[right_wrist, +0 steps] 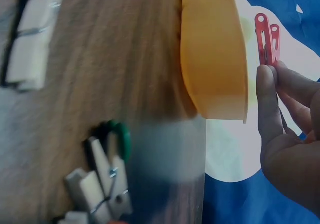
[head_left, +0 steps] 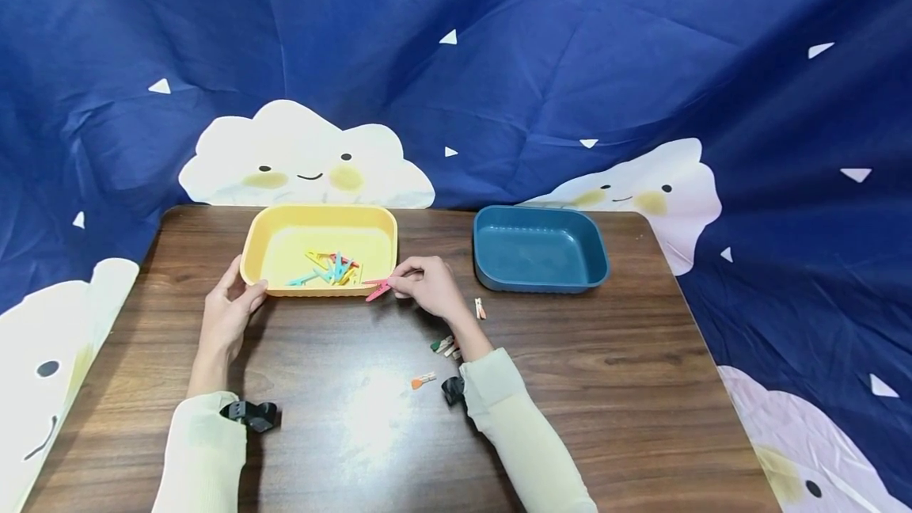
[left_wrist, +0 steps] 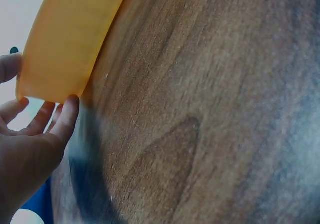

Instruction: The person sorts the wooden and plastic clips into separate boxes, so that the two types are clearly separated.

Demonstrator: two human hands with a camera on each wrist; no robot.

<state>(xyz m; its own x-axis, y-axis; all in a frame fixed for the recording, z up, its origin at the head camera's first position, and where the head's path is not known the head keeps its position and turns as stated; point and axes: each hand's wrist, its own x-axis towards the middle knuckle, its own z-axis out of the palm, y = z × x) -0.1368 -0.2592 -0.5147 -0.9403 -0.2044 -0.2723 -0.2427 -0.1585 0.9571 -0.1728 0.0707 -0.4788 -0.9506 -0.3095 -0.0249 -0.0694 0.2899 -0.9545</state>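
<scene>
My right hand (head_left: 426, 285) pinches a pink-red clothes peg (head_left: 378, 290) just off the near right corner of the yellow tray (head_left: 319, 216); the right wrist view shows the red peg (right_wrist: 267, 37) between thumb and fingers beside the tray wall (right_wrist: 214, 53). My left hand (head_left: 229, 305) grips the tray's near left corner, thumb on the rim. In the left wrist view the left hand's fingers (left_wrist: 65, 116) touch the yellow tray (left_wrist: 67, 38). Several coloured pegs (head_left: 329, 268) lie inside the tray.
An empty dark blue tray (head_left: 539, 247) stands to the right on the brown wooden table (head_left: 606, 386). Loose pegs lie near my right forearm: an orange one (head_left: 423, 379), a green and pale cluster (head_left: 446, 345), a small one (head_left: 480, 308). A blue cloud-print cloth hangs behind.
</scene>
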